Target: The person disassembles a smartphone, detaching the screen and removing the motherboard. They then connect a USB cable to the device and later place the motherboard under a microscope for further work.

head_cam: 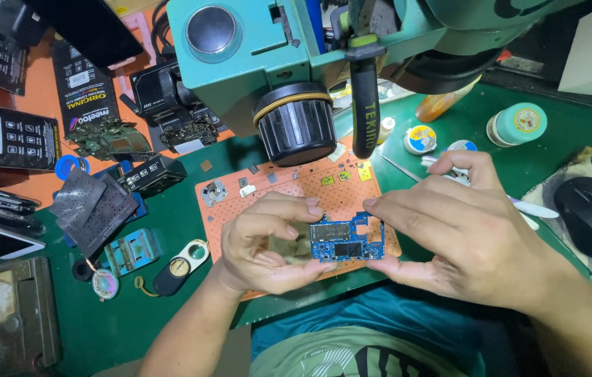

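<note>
Two hands pinch the blue circuit board between them, long axis sideways: left hand, right hand.

Blue circuit board partly covered at both ends by fingertips of left hand and right hand; microscope cut off at top edge.

blue circuit board, upright, above orange mat
</note>
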